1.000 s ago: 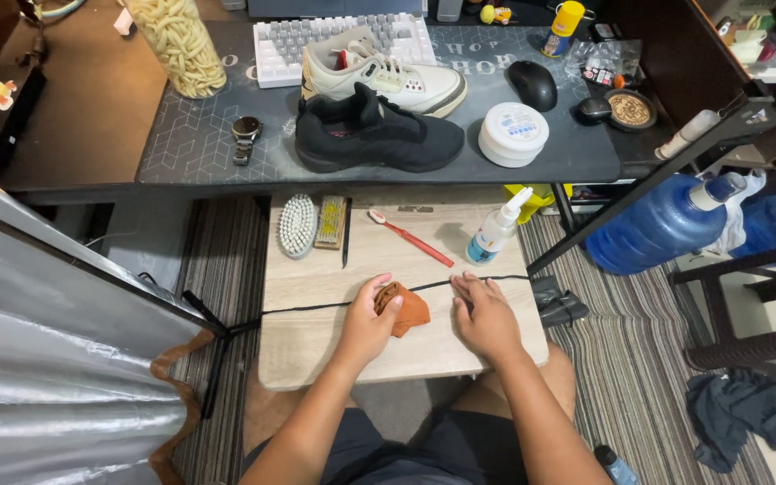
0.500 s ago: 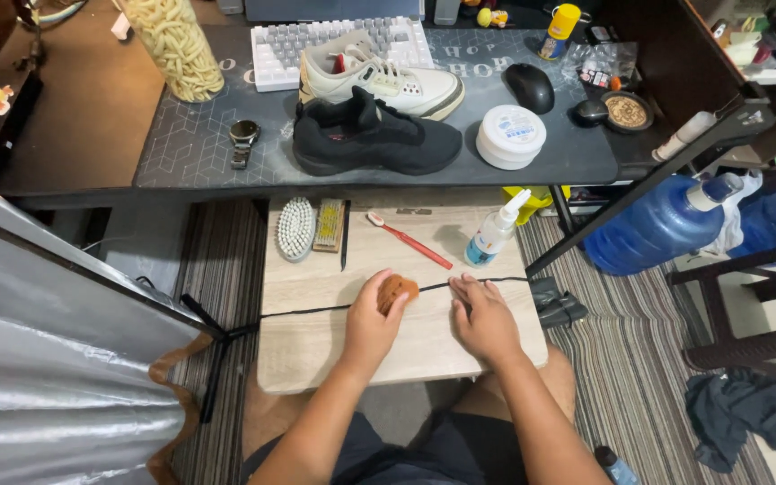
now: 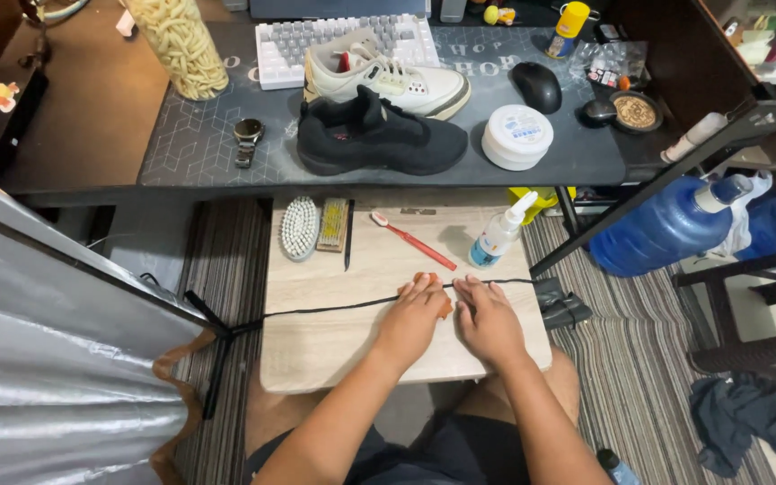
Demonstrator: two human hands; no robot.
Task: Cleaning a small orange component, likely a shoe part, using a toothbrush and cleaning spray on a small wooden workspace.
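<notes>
Head view. My left hand [image 3: 415, 316] lies palm down at the centre of the frame on a small light wooden board [image 3: 334, 346], its fingers together and pressed over an orange cloth [image 3: 443, 308], of which only a small edge shows beside the fingertips. My right hand [image 3: 487, 316] rests just beside it to the right, fingers slightly spread and flat on the board, fingertips pressing on a black shoelace [image 3: 325, 311]. The shoelace runs straight across the board from lower left to the right edge, passing under both hands.

Along the board's upper edge, from left to right: a white oval brush [image 3: 299, 228], a small rectangular brush [image 3: 333, 224], a red toothbrush [image 3: 413, 241] and a clear bottle with a white nozzle [image 3: 498, 235].

In the upper half of the frame stands a dark desk [image 3: 181, 148]. On it a black sneaker [image 3: 379, 136] sits in front of a white sneaker [image 3: 386, 76]; a round white tub [image 3: 517, 136] stands just to the right of the black one, and a wristwatch [image 3: 247, 141] to its left. A white keyboard [image 3: 285, 54] lies behind the shoes. A blue water jug [image 3: 662, 235] lies at right.
</notes>
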